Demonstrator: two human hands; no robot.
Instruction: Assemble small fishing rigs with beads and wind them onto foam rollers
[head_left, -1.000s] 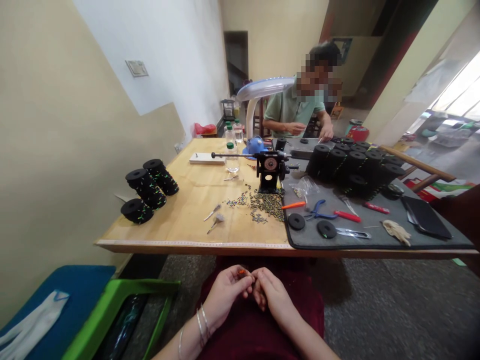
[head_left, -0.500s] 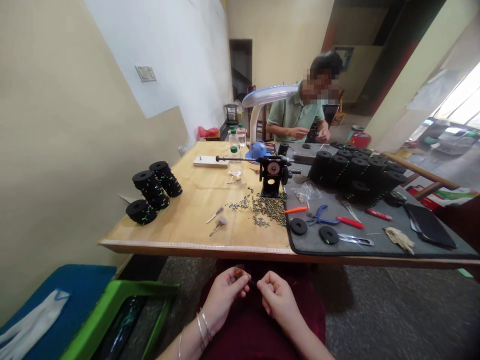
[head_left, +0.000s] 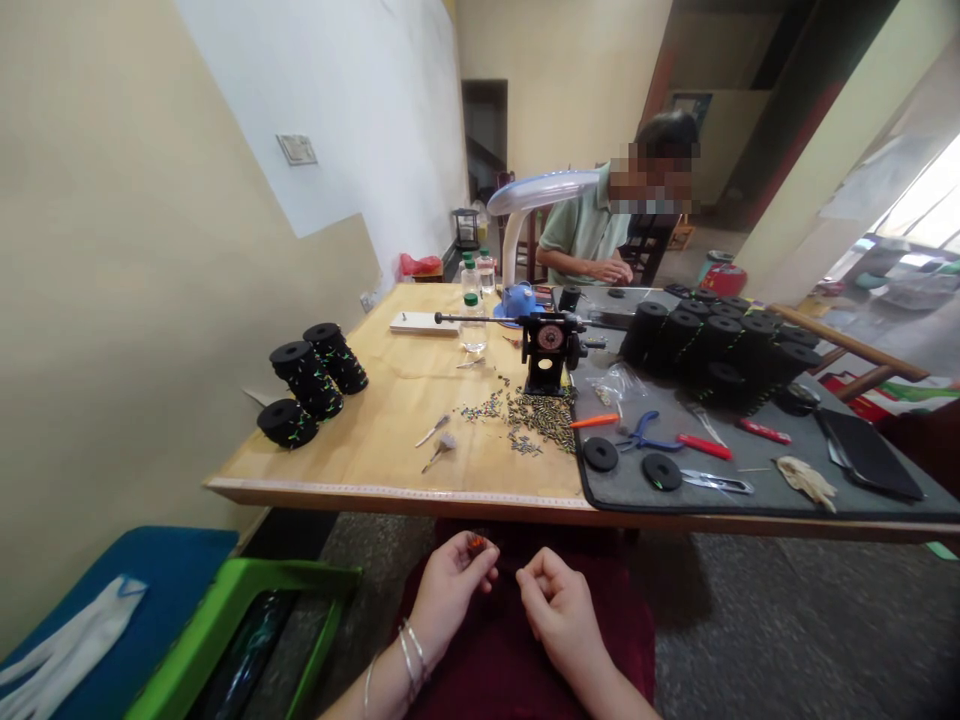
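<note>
Low over my dark red lap, my left hand point(head_left: 459, 577) is closed on a small orange item point(head_left: 477, 542), pinched by thumb and fingers near the table's front edge. A short gap to the right, my right hand point(head_left: 553, 598) is closed in a pinch; what it holds, if anything, is too small to make out. Beyond the hands, a black winding device point(head_left: 547, 352) with a round dial stands on the wooden table point(head_left: 390, 430). Small metallic pieces point(head_left: 541, 418) lie heaped at its foot.
Black spools point(head_left: 306, 378) stand at the left, and many more point(head_left: 694, 335) on the grey mat point(head_left: 757, 425). Blue pliers point(head_left: 649, 432), red tools and snips point(head_left: 716, 481) lie there too. A lamp point(head_left: 514, 240) and bottles stand behind. Across the table sits a person point(head_left: 581, 240).
The view has shifted slightly. My hands stay closed and sit a little farther apart. The person across has lowered their hands to the table.
</note>
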